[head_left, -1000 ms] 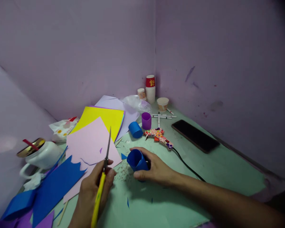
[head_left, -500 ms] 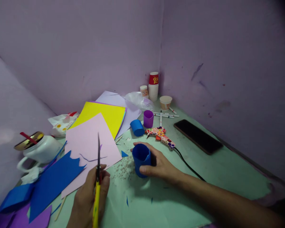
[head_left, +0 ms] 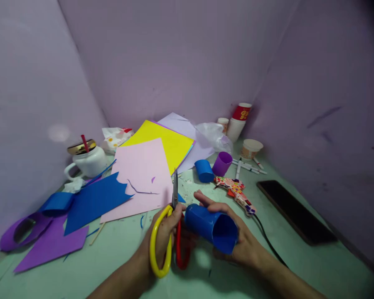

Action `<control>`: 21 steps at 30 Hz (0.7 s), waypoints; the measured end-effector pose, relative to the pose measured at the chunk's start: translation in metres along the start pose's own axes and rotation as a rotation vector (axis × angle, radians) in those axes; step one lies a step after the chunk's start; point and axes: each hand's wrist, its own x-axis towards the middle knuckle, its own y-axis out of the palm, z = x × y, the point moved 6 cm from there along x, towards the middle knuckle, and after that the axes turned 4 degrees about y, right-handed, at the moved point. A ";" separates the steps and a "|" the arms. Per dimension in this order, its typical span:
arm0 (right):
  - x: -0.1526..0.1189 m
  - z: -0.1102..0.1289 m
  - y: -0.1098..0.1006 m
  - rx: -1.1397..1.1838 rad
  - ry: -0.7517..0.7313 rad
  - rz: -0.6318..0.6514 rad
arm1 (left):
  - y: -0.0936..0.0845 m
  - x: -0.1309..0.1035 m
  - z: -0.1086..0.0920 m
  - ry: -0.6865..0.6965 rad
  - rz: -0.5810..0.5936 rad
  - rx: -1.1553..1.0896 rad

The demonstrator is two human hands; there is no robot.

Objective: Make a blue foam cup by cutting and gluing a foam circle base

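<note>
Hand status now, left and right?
Left hand: closed on the scissors, near where blades meet handles.
Right hand: holding the blue tube, tipped on its side.

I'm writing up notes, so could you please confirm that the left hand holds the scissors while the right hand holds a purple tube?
Not quite: the head view shows that the tube in the right hand is blue, not purple. The left hand does hold the scissors.

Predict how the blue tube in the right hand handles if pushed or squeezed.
The blue tube probably rolls, given its rounded side. Hollow and apparently thin-walled, it's likely light and may dent under a squeeze.
</note>
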 end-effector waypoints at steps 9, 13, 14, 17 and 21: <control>-0.005 0.011 0.019 -0.174 0.064 0.175 | -0.012 -0.016 -0.007 0.178 -0.037 0.113; 0.000 0.005 0.015 -0.077 0.084 0.088 | -0.009 -0.018 -0.009 0.232 -0.024 0.239; 0.002 0.002 0.013 -0.035 0.097 0.065 | -0.008 -0.018 -0.010 0.228 -0.016 0.262; 0.005 -0.010 0.007 0.145 0.169 -0.031 | -0.004 -0.020 -0.012 0.191 0.019 0.321; 0.003 -0.022 0.001 0.334 0.255 -0.114 | 0.000 -0.024 -0.020 0.172 0.048 0.480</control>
